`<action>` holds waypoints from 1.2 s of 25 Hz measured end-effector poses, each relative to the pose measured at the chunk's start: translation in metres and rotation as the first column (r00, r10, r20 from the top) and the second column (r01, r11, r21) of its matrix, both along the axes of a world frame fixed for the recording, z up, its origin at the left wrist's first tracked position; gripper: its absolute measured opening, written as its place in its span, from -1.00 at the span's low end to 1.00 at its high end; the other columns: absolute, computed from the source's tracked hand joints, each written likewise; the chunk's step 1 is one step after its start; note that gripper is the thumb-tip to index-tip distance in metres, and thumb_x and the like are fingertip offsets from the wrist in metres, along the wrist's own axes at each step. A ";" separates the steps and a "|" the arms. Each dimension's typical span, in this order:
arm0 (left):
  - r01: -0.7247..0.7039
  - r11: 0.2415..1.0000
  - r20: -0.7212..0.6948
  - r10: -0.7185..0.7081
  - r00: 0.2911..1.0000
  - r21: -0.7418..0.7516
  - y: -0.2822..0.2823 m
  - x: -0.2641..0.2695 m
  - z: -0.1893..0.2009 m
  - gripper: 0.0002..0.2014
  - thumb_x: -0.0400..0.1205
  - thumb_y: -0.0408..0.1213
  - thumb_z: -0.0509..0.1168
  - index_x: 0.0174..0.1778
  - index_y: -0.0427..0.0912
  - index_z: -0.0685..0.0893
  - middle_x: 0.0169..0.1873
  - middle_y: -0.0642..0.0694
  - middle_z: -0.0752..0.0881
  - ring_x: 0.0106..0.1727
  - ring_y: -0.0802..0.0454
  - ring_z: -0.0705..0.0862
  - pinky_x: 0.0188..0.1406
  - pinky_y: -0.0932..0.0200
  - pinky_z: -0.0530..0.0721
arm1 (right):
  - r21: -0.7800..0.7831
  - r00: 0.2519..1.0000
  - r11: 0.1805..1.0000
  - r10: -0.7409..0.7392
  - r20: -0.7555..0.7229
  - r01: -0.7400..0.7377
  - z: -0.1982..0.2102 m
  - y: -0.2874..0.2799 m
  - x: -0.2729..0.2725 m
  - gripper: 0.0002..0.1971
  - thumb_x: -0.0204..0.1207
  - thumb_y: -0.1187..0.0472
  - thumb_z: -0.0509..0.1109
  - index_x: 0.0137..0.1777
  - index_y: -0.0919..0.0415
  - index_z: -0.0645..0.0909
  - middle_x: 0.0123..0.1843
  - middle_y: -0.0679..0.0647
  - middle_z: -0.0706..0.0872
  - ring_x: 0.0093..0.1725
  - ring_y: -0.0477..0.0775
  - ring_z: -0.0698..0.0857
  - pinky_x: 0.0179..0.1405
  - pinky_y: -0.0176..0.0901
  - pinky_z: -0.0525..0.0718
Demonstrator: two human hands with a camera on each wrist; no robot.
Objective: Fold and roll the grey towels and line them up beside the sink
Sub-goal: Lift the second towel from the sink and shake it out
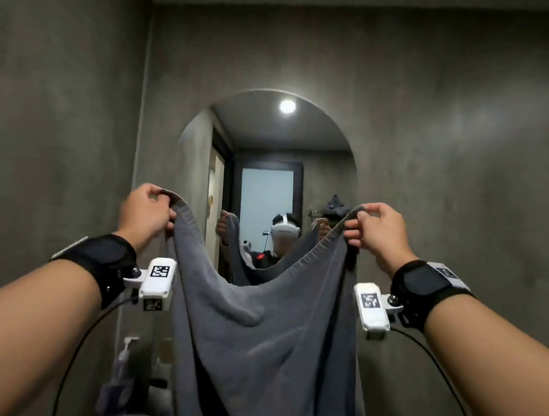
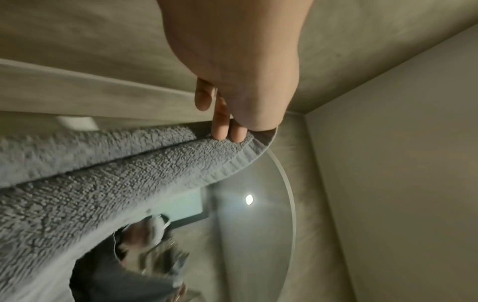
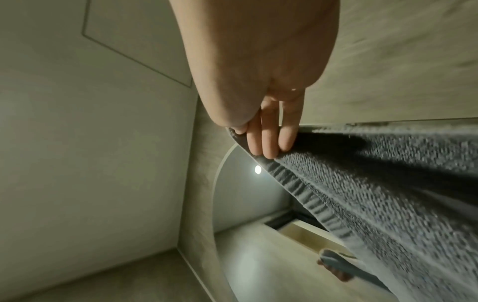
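Observation:
A grey terry towel (image 1: 255,332) hangs in the air in front of me, held up by its two top corners; its upper edge sags in the middle and its lower part runs out of the head view. My left hand (image 1: 153,212) pinches the left corner, fingers (image 2: 227,130) pressed on the ribbed hem of the towel (image 2: 129,173). My right hand (image 1: 372,229) pinches the right corner, with its fingers (image 3: 269,139) curled over the hem of the towel (image 3: 375,194). The sink is hidden behind the cloth.
An arched mirror (image 1: 320,165) on the grey back wall reflects me and the towel. A pump bottle (image 1: 124,357) and other small items stand low on the left, partly blurred. Grey walls close in on the left and right.

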State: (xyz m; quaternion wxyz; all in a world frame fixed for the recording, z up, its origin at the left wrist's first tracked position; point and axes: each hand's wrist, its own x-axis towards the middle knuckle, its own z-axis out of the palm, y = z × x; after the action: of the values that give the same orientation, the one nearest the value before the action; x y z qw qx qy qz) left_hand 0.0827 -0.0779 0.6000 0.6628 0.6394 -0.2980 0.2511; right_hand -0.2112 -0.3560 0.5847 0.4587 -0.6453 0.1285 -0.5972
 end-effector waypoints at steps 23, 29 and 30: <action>-0.464 0.880 0.364 0.466 0.807 -0.099 0.135 -0.020 0.228 -0.67 0.60 -0.19 0.37 0.24 -0.15 0.52 0.17 -0.47 0.72 0.23 -0.52 0.67 0.25 -0.26 0.60 | -0.306 0.790 0.735 -0.505 0.348 0.605 0.201 0.000 -0.106 -0.82 0.64 0.25 0.23 0.12 0.03 0.62 0.01 0.06 0.84 0.12 0.13 0.76 0.19 -0.05 0.65; -0.439 0.894 0.374 0.379 0.847 0.089 0.107 -0.010 0.168 -0.47 0.56 -0.28 0.48 0.39 -0.28 0.45 0.25 -0.49 0.69 0.30 -0.52 0.65 0.29 -0.25 0.57 | -0.334 0.765 0.689 -0.569 0.300 0.643 0.194 -0.006 -0.117 -0.81 0.66 0.24 0.23 0.14 0.04 0.63 0.10 0.11 0.80 0.15 0.22 0.72 0.08 -0.13 0.54; -0.419 0.906 0.366 0.371 0.853 0.056 0.108 -0.010 0.175 -0.46 0.55 -0.27 0.49 0.40 -0.26 0.44 0.27 -0.47 0.69 0.30 -0.51 0.65 0.29 -0.25 0.57 | -0.328 0.760 0.687 -0.565 0.320 0.649 0.202 -0.008 -0.121 -0.82 0.66 0.22 0.23 0.12 0.00 0.63 0.07 0.07 0.79 0.14 0.20 0.72 0.05 -0.16 0.53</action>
State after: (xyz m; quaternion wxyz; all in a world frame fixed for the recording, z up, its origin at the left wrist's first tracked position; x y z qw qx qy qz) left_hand 0.0728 0.0301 0.7752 0.4894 0.6753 -0.2885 0.4703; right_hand -0.3322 -0.3639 0.7866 0.0943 -0.5871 0.1590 -0.7881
